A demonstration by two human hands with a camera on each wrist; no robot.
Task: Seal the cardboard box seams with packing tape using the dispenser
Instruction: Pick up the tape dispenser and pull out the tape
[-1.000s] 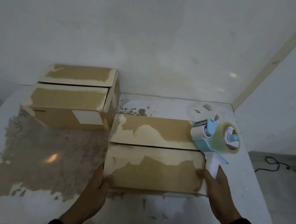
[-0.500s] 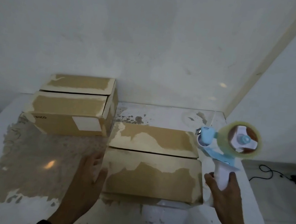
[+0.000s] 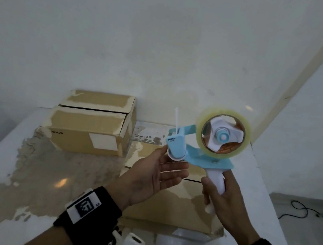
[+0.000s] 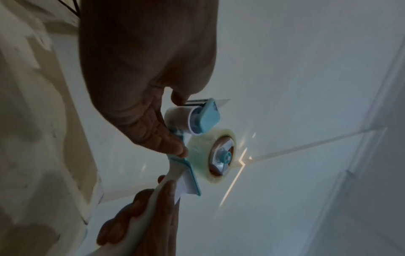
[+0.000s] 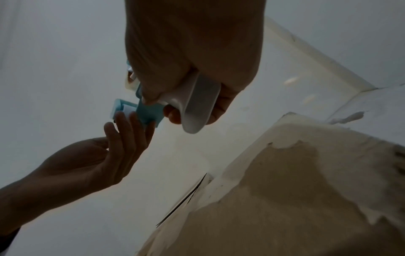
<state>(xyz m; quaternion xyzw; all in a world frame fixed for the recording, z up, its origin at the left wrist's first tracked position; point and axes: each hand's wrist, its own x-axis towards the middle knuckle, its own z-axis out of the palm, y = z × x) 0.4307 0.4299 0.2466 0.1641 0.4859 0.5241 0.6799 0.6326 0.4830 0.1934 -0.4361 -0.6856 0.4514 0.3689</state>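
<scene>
My right hand point(image 3: 225, 199) grips the white handle of a blue tape dispenser point(image 3: 199, 155) and holds it upright in the air above the near cardboard box point(image 3: 175, 210). The clear tape roll point(image 3: 223, 134) sits at its top right. My left hand point(image 3: 162, 169) is palm up with straight fingers, touching the roller end of the dispenser point(image 4: 205, 117). The box's centre seam point(image 3: 190, 180) shows as a dark line under the hands. In the right wrist view the handle point(image 5: 197, 104) fills my right hand point(image 5: 192, 52), and my left hand's fingers point(image 5: 129, 131) reach the blue frame.
A second cardboard box point(image 3: 92, 125) stands at the back left against the wall. Both boxes sit on a white table point(image 3: 27, 166) with worn brown patches. A black cable point(image 3: 299, 208) lies on the floor beyond the table's right edge.
My right hand has raised the dispenser from beside the box's right end to above the box. My left hand left the box's left side and rose to the dispenser's roller.
</scene>
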